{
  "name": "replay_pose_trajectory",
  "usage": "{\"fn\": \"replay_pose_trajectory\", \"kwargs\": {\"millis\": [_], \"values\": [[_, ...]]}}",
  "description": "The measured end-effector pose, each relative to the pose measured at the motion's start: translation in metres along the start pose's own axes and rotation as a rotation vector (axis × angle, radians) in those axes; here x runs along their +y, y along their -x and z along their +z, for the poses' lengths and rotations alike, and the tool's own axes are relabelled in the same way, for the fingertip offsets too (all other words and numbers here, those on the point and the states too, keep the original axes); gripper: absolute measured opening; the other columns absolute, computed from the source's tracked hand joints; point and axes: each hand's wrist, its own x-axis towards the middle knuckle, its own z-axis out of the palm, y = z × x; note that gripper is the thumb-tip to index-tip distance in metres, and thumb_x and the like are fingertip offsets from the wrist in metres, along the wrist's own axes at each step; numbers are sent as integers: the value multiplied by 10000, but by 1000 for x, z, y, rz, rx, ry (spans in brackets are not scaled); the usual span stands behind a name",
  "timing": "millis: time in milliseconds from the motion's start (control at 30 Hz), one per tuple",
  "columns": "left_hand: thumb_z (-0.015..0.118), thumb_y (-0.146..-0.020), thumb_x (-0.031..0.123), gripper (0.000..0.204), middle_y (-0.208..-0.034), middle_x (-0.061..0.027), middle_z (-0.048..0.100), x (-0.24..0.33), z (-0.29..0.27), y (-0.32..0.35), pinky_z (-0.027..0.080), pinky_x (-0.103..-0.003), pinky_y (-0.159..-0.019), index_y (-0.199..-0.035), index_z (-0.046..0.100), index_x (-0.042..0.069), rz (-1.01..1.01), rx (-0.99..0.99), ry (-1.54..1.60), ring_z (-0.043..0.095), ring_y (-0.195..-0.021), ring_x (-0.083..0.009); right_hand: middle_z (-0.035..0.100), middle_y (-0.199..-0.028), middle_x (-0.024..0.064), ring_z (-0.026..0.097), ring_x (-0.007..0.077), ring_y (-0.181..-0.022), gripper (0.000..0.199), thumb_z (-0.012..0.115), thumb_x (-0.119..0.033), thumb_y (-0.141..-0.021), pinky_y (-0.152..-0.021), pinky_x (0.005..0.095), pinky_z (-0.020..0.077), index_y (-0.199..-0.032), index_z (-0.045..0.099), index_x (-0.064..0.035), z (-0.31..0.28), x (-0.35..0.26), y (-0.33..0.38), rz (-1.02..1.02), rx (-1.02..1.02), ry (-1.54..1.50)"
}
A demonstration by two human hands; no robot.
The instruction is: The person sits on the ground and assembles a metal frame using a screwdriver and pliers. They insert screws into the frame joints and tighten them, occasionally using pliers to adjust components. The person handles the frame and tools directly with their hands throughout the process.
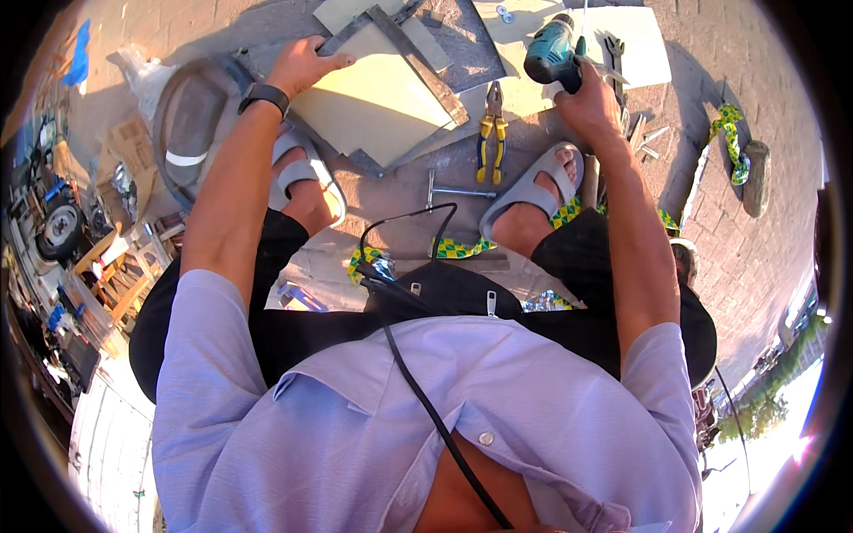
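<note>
My left hand [306,69], with a dark watch on its wrist, is closed on the far left edge of a flat cream panel [378,98]. A dark strip runs along that panel's right edge, and the panel lies tilted over other flat pieces on the ground. At the far right my right hand [590,99] grips the handle of a teal and black cordless drill [553,55]. Between the hands lie combination pliers [492,133] with yellow and blue handles, apart from both. A metal T-handle wrench [458,191] rests nearer to me, between my sandalled feet.
A dark round tub [169,173] stands left of my left forearm. Beyond the drill lie a cream sheet [647,44] and an open-end wrench [615,51]. Farther right are a yellow-green patterned strap [730,147] and a stone-like block [756,179]. Mixed clutter and a small wheel [62,226] fill the left side.
</note>
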Motion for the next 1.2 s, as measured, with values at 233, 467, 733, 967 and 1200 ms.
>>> {"fn": "replay_pose_trajectory", "kwargs": {"millis": [233, 467, 733, 967, 1200], "values": [[746, -806, 639, 687, -923, -219, 745, 20, 2, 21, 540, -416, -774, -1065, 755, 3, -30, -174, 33, 724, -864, -314, 638, -709, 46, 601, 115, -613, 269, 784, -199, -820, -567, 298, 494, -932, 673, 19, -53, -59, 18, 13, -336, -628], [768, -820, 524, 647, -1012, -216, 746, 8, 14, 31, 541, -368, -841, -1173, 723, -16, -43, -206, 207, 712, -934, -271, 624, -745, 55, 586, 125, -611, 206, 744, -121, -851, -565, 297, 503, -974, 645, 11, -14, -116, -6, -9, -643, -770], [724, -847, 507, 741, -1314, -274, 653, 0, 25, 33, 485, -414, -1058, -1324, 636, -53, -111, -137, 122, 624, -1245, -389, 624, -735, 74, 597, 150, -611, 174, 720, -118, -857, -566, 317, 520, -942, 644, 12, -3, -148, -55, -25, -651, -777], [704, -912, 482, 677, -1331, -259, 651, -22, 69, 11, 502, -412, -1044, -1345, 630, -33, -94, -62, 235, 631, -1235, -387, 633, -729, 62, 596, 138, -597, 222, 719, -130, -868, -599, 309, 534, -1009, 656, 29, -17, -150, -33, -53, -500, -742], [704, -910, 489, 660, -1178, -281, 710, -42, 87, 1, 544, -448, -972, -1303, 653, -39, -125, -16, 244, 695, -1097, -410, 626, -701, 33, 583, 118, -615, 222, 756, -169, -814, -579, 290, 463, -934, 691, 6, -60, -100, 72, 70, -447, -526]]}}
